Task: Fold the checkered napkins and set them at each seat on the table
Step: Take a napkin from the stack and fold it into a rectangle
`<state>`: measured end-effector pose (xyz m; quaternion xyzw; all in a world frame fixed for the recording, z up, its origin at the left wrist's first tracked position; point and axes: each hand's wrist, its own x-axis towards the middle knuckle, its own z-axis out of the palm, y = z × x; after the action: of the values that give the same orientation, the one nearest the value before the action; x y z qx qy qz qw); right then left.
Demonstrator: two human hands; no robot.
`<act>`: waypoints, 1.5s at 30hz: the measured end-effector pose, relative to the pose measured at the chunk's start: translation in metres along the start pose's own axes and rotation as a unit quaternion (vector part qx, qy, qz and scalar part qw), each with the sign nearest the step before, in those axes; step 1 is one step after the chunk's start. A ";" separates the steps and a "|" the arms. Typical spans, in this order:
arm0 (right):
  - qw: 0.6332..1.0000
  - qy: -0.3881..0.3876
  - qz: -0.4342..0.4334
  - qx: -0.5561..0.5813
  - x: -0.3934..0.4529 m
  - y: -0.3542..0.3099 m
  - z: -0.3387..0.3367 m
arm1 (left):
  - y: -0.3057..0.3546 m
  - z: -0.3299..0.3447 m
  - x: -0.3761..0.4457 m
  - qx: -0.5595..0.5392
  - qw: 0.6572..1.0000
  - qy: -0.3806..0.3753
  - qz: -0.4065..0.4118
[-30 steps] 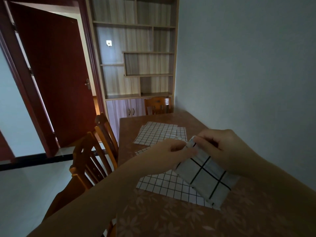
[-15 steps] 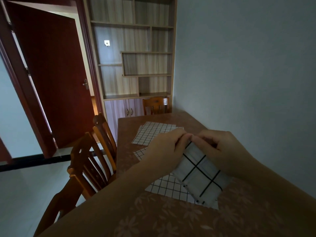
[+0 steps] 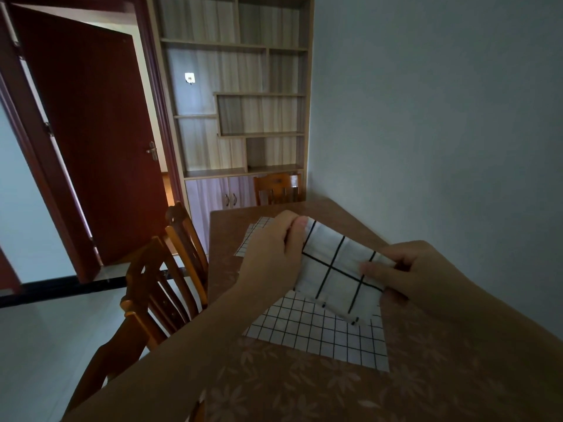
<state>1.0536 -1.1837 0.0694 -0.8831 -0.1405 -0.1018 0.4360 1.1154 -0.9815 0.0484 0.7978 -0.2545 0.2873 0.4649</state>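
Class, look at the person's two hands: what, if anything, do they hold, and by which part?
Both hold the large-check napkin: the left hand pinches its far left corner, the right hand its right edge.

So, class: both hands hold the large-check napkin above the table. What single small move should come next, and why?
Probably lower the folded white large-check napkin onto the brown floral tabletop and press its crease flat. The left hand and right hand pinch it by opposite ends in mid-air, above the flat small-check napkin.
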 end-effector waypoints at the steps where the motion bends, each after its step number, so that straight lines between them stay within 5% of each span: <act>1: 1.000 0.021 -0.005 0.010 0.001 0.001 0.003 | 0.000 0.000 0.000 0.000 1.000 0.007 -0.007; 6: 0.983 0.004 0.058 0.175 0.001 0.004 0.018 | -0.005 0.002 0.000 -0.010 0.998 0.040 -0.037; 12: 0.996 -0.005 0.050 0.072 0.002 0.003 0.007 | -0.007 -0.006 0.002 -0.069 0.989 -0.021 -0.126; 15: 0.994 -0.099 0.054 -0.016 0.005 0.001 -0.003 | 0.002 -0.020 0.005 -0.078 0.981 -0.156 -0.091; 17: 0.986 -0.154 0.051 -0.046 0.007 -0.003 -0.007 | 0.012 -0.017 0.005 -0.011 0.959 -0.281 -0.042; 19: 0.980 -0.184 0.041 -0.056 0.010 -0.006 -0.009 | 0.019 -0.008 0.003 0.066 0.943 -0.325 0.024; 24: 0.989 -0.141 0.026 -0.029 0.007 -0.006 -0.010 | 0.013 0.004 -0.002 -0.007 0.970 -0.244 0.009; 27: 0.999 -0.014 0.035 -0.023 0.003 -0.008 0.007 | 0.013 0.009 -0.006 -0.001 0.979 -0.206 0.002; 31: 0.982 0.133 -0.079 -0.111 0.002 -0.006 0.020 | 0.017 0.014 -0.006 -0.042 0.983 -0.178 -0.010; 38: 0.983 0.142 -0.079 -0.090 0.008 -0.004 0.010 | 0.013 0.000 -0.014 -0.089 0.952 -0.267 -0.119; 41: 0.980 0.192 -0.013 0.050 0.006 -0.003 0.015 | 0.009 0.002 -0.018 -0.104 0.958 -0.240 -0.119; 45: 0.971 0.017 0.146 0.191 -0.004 0.004 0.040 | 0.001 0.011 -0.020 -0.139 0.973 -0.126 -0.137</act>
<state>1.0535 -1.1541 0.0412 -0.7929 -0.0197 -0.0230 0.6086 1.1028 -0.9894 0.0307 0.7821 -0.2369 0.0798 0.5708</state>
